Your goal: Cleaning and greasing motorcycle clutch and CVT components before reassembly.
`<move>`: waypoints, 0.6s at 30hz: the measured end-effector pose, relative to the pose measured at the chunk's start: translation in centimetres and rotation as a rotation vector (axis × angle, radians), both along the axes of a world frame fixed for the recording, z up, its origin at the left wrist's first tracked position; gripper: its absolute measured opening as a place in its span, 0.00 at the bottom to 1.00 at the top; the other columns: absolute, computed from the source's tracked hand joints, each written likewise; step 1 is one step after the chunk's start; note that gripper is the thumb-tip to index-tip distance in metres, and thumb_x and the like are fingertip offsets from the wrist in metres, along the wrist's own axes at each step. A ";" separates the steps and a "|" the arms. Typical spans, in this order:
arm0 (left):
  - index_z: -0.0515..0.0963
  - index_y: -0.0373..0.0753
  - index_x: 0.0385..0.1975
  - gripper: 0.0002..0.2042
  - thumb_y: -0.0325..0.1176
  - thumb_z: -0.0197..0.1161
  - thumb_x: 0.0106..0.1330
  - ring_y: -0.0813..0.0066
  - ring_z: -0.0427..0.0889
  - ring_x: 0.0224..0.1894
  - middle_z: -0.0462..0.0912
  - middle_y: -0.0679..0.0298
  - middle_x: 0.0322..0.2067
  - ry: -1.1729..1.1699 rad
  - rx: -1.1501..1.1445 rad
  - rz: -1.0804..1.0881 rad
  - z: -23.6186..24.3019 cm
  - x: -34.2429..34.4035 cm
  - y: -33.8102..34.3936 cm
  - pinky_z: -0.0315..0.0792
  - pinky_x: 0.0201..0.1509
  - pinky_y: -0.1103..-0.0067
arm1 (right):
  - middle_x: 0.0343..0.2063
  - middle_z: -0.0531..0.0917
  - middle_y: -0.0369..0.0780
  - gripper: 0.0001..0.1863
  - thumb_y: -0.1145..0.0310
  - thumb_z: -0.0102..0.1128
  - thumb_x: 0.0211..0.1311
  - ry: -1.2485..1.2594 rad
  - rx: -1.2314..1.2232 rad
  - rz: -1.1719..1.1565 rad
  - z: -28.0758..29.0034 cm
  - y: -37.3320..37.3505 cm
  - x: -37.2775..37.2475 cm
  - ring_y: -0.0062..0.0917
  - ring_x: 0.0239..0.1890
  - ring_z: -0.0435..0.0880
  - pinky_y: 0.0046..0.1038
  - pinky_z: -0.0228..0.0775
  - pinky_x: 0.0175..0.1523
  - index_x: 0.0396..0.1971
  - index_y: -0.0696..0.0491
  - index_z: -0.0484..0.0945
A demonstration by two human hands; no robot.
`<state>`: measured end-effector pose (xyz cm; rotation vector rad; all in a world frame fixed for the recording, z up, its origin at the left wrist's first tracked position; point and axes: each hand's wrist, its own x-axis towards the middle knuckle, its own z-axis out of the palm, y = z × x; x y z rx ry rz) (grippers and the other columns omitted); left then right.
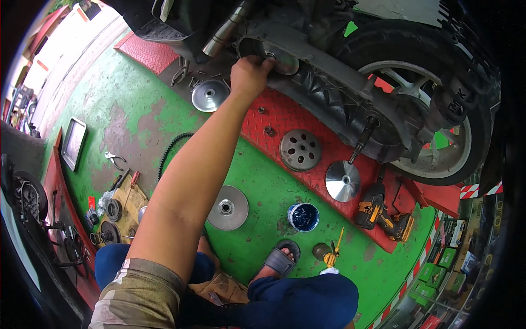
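Observation:
My left arm reaches up from the lower edge. My left hand (252,75) has its fingers closed at the centre of a metal pulley disc (285,65) inside the open engine housing (329,104) of a scooter. A cylindrical metal muffler piece (221,37) hangs just above the hand. Left of it, a shiny dished plate (205,96) lies beside pliers (181,71) and scattered bolts. On the red ramp (263,115) lie a holed metal bell (299,149) and a conical pulley half (336,181); a splined shaft (366,137) sticks out of the housing. My right hand is not in view.
A flat disc (229,207), blue tub (303,216), black belt (167,151) and yellow-handled brush (334,252) lie on the green floor. A cordless drill (372,211) is by the rear wheel (460,153). Left are a tray (74,143) and tools on cardboard (134,203); right, stacked boxes (444,263).

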<state>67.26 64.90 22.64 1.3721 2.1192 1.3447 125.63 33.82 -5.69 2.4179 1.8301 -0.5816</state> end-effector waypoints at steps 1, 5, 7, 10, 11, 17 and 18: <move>0.87 0.32 0.41 0.21 0.49 0.72 0.66 0.61 0.89 0.34 0.88 0.50 0.29 -0.019 -0.046 -0.009 0.1 -0.2 0.3 0.79 0.45 0.69 | 0.37 0.86 0.63 0.19 0.67 0.59 0.58 0.001 0.002 0.002 0.0 0.2 -0.2 0.59 0.44 0.87 0.53 0.80 0.52 0.46 0.63 0.82; 0.88 0.36 0.40 0.22 0.52 0.68 0.65 0.45 0.88 0.46 0.89 0.45 0.38 -0.037 -0.105 -0.041 0.2 -0.8 0.9 0.79 0.53 0.59 | 0.37 0.86 0.63 0.19 0.67 0.59 0.57 0.008 0.011 0.011 0.1 1.1 -0.8 0.59 0.44 0.87 0.53 0.80 0.52 0.46 0.64 0.82; 0.87 0.37 0.42 0.20 0.50 0.69 0.63 0.45 0.87 0.48 0.89 0.46 0.41 0.082 0.021 -0.006 0.3 0.2 0.2 0.79 0.54 0.58 | 0.37 0.86 0.63 0.19 0.68 0.59 0.57 0.002 0.013 0.005 0.2 1.2 -0.6 0.59 0.44 0.87 0.53 0.80 0.52 0.46 0.64 0.82; 0.87 0.38 0.44 0.20 0.49 0.71 0.62 0.47 0.87 0.50 0.88 0.49 0.45 0.175 0.030 0.088 0.7 1.2 -0.2 0.79 0.55 0.59 | 0.37 0.86 0.63 0.19 0.68 0.59 0.57 0.001 0.015 0.003 0.4 1.6 -0.6 0.59 0.44 0.87 0.53 0.80 0.52 0.46 0.64 0.82; 0.87 0.38 0.44 0.20 0.49 0.71 0.62 0.47 0.87 0.50 0.88 0.49 0.45 0.175 0.028 0.088 0.9 1.4 -0.1 0.79 0.55 0.59 | 0.37 0.86 0.63 0.19 0.68 0.59 0.57 0.001 0.016 0.003 0.4 1.7 -0.7 0.59 0.44 0.87 0.53 0.80 0.52 0.46 0.64 0.82; 0.85 0.39 0.45 0.21 0.49 0.72 0.60 0.48 0.86 0.51 0.86 0.50 0.47 0.215 -0.053 0.150 1.4 2.3 0.1 0.79 0.54 0.59 | 0.37 0.86 0.63 0.20 0.68 0.59 0.57 -0.001 0.022 0.011 0.7 2.6 -0.8 0.59 0.45 0.87 0.53 0.80 0.52 0.47 0.64 0.82; 0.85 0.38 0.44 0.21 0.49 0.72 0.60 0.48 0.86 0.51 0.86 0.50 0.47 0.219 -0.033 0.148 1.4 2.3 0.1 0.79 0.54 0.59 | 0.37 0.86 0.63 0.20 0.68 0.59 0.57 0.000 0.022 0.013 0.7 2.8 -0.9 0.59 0.45 0.87 0.53 0.80 0.52 0.47 0.64 0.82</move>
